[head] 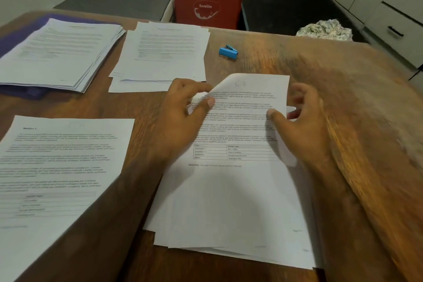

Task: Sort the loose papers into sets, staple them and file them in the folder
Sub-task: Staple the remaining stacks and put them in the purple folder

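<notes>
Far left, back of bench [142, 107]: purple folder [13, 39] lying flat, a thick stack of printed papers [59, 52] on top of it, sheets slightly fanned at the right edge. Near left: a single printed sheet [61, 167] with text and a table, flat on the wood, partly crossed by the person's left forearm. Centre back: a second, looser pile of papers [164, 52], edges uneven, just beside the folder stack but apart from it. Behind it, off the bench: red case [207, 4] standing upright. Right of that pile: blue stapler [228, 52], alone on the wood, untouched. Centre front: main pile of loose papers [229, 201], roughly squared, lower edges staggered. Left hand [183, 117] at the pile's upper left; thumb and forefinger, narrow, pinch the upper left corner of the top sheet [251, 103], which curls up off the pile. Right hand [302, 126] at the sheet's right edge; thumb lies on the paper, fingers curled just past the edge. Motion blur here, so whether those fingers close under the sheet cannot be told. Far right back corner: a crumpled patterned cloth [325, 30] at the bench edge, well apart from the papers.
</notes>
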Tool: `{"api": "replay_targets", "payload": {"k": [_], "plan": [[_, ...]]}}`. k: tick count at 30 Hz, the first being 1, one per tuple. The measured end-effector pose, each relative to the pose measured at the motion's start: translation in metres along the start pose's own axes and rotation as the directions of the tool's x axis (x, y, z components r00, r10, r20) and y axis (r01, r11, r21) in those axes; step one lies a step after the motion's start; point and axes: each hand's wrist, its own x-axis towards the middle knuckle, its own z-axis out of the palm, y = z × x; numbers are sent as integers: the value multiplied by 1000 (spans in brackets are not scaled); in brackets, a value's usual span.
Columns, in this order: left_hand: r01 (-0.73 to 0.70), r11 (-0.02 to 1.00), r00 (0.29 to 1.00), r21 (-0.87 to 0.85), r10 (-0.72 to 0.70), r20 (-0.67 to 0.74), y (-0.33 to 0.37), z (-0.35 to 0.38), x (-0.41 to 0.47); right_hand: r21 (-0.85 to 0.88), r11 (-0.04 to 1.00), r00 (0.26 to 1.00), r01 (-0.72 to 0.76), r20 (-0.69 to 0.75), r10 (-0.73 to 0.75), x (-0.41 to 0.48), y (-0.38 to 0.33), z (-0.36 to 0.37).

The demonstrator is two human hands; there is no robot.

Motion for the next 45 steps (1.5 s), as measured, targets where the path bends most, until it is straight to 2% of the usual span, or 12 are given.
{"api": "replay_targets", "payload": {"k": [4, 6, 8, 12, 18, 21, 26, 29, 32, 38, 42, 45], "plan": [[139, 944, 990, -301, -141, 15, 2, -6, 1, 278, 947, 986, -162, 78, 146, -1, -6, -5], [172, 923, 984, -345, -177, 17, 6, -9, 2, 398, 893, 978, -209, 108, 180, -2, -9, -7], [200, 927, 978, -316, -208, 9, 11, -11, 3, 428, 878, 976, -215, 114, 183, -2, -10, -10], [258, 887, 964, -383, -263, 39, 25, -7, 1, 408, 882, 972, -235, 122, 203, 1, -7, -29], [181, 938, 980, -297, -148, 130, 54, 35, 9, 232, 915, 942, -330, 136, 305, 5, 16, -94], [174, 946, 971, -274, -119, 205, 68, 82, 6, 105, 919, 925, -380, 62, 376, -3, 35, -130], [247, 937, 913, -248, -139, 383, 92, 161, -16, -22, 875, 869, -483, -130, 477, -28, 79, -192], [151, 976, 882, -156, -62, 468, 106, 193, -30, -118, 845, 840, -521, -248, 483, -42, 104, -220], [17, 999, 865, -30, 1, 502, 109, 209, -39, -157, 810, 814, -565, -267, 516, -51, 117, -234], [-277, 941, 842, 193, 140, 522, 102, 202, -35, -412, 773, 871, -483, -314, 378, -58, 103, -226], [-329, 918, 836, 221, 175, 521, 97, 187, -31, -430, 833, 936, -348, -210, 282, -50, 76, -188], [-333, 911, 859, 245, 186, 477, 89, 164, -29, -406, 879, 968, -251, -107, 227, -46, 57, -149]]}}
